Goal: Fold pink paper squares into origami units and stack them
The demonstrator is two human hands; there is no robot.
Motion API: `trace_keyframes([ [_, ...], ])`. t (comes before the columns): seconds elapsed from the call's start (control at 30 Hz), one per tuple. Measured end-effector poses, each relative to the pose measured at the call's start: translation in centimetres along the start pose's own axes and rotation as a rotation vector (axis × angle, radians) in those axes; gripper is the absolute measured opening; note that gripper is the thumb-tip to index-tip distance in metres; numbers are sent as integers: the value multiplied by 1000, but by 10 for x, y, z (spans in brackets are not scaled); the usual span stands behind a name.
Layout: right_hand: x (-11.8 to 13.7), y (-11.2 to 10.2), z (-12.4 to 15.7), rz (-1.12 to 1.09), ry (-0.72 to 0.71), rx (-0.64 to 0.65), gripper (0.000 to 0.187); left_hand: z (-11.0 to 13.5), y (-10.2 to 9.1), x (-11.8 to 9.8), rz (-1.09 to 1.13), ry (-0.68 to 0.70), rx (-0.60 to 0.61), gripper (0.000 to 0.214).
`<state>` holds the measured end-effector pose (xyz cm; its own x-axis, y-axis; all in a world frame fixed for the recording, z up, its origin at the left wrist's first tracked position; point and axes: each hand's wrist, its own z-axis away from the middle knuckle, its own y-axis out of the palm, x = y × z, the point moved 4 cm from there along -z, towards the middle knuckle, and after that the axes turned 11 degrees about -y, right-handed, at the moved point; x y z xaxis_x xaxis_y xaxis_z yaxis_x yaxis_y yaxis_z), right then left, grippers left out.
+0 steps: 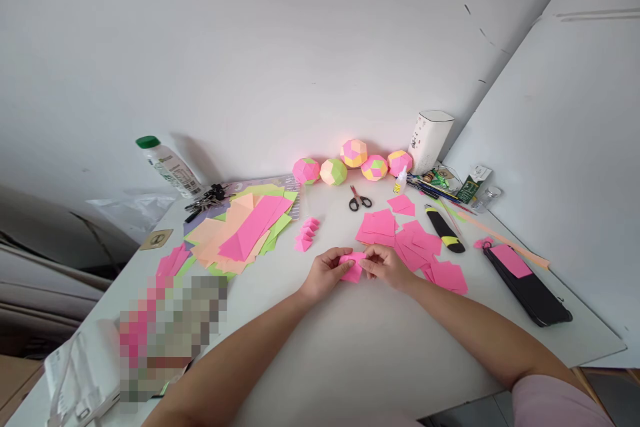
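A small pink paper square (353, 273) is held between my two hands above the near middle of the table. My left hand (326, 275) pinches its left side, thumb on top. On the other side, my right hand (386, 267) grips the upper right edge with thumb and fingers. Part of the paper is hidden under the fingers, so its fold is hard to make out. Just beyond my left hand lies a short row of folded pink paper pieces (307, 235). Loose pink squares (379, 227) are spread beyond and beside my right hand.
Several faceted paper balls (333, 172) line the wall. Scissors (359, 199), a glue bottle (401, 180) and a box cutter (445, 229) lie nearer. Coloured sheets (240, 227), keys (207, 200) and a white bottle (167, 165) are left; a black pouch (530, 290) is right.
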<state>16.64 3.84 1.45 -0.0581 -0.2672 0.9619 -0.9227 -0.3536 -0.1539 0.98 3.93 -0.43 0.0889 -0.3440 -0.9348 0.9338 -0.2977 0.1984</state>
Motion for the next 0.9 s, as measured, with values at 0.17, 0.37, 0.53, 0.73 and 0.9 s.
trace_keyframes([
  [0.17, -4, -1, 0, -43, 21, -29, 25, 1, 2, -2, -48, 55, 5, 36],
  [0.37, -5, -2, 0, -58, 6, -37, 24, 1, 2, 0, -49, 12, 16, 44],
  [0.53, -4, -2, 1, -66, 28, -38, 25, 1, 2, 0, -53, 5, 66, 45],
  [0.73, 1, 0, 0, -8, 3, 31, 29, -1, 1, 0, -47, 66, 64, 42],
  [0.9, 1, 0, -1, 17, -21, 38, 25, 1, 1, -2, -102, 53, 56, 47],
])
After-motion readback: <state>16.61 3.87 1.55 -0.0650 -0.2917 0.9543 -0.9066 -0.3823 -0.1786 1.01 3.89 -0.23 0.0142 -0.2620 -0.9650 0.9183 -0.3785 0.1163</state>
